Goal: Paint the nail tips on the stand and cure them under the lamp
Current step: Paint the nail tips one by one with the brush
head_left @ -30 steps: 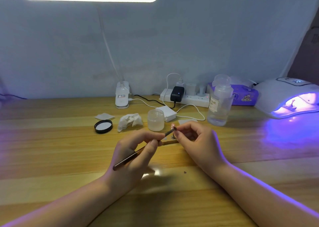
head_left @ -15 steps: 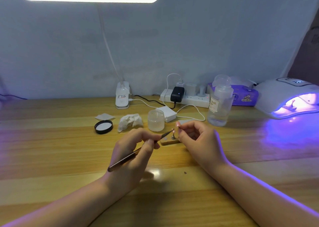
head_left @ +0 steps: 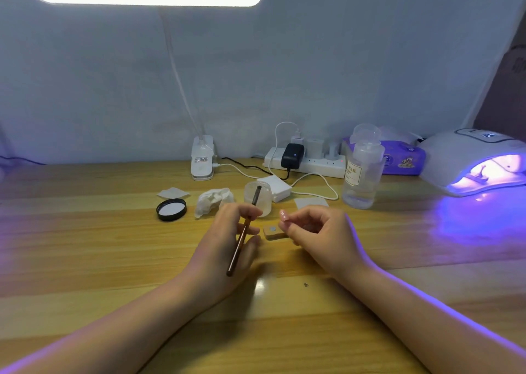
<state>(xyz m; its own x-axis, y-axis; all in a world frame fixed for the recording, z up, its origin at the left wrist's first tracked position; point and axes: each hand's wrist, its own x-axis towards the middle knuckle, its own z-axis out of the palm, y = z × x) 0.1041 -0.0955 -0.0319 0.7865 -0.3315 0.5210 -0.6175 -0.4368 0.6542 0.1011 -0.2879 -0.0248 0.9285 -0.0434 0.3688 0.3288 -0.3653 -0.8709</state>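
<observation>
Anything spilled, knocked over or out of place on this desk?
Nothing spilled or tipped. The jar stands open, its black lid lying upturned to the left beside a crumpled tissue. A small dark speck sits on the table near the right forearm.

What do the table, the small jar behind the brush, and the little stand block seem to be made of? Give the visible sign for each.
Table: wood or wood-look laminate, glossy; grain lines and a bright reflection show. Small jar: translucent frosted plastic, probably; the brush tip shows through it. Stand block: seemingly wood, tan and matte, with a small silvery disc on top, possibly metal.
</observation>
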